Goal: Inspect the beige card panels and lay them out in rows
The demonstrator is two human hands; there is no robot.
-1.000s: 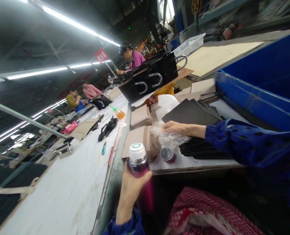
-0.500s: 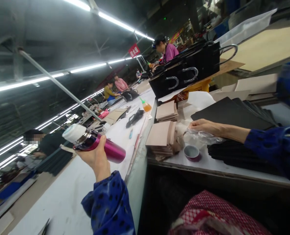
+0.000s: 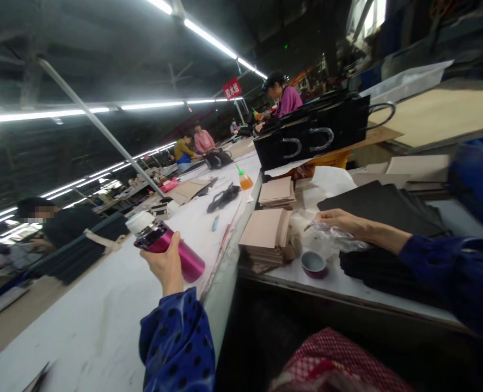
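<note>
White-topped long workbench (image 3: 102, 326). To its right, stack of flat black panels (image 3: 382, 201) and stack of tan card sheets (image 3: 263, 234). Left hand (image 3: 164, 264) wraps closed around magenta metal flask with white cap (image 3: 188, 261), held above the bench. Right hand (image 3: 343, 222), fingers together, lies on crumpled clear plastic film (image 3: 333, 238); can't tell if pinching. Small round purple-rimmed cup (image 3: 313, 264) just beside.
</note>
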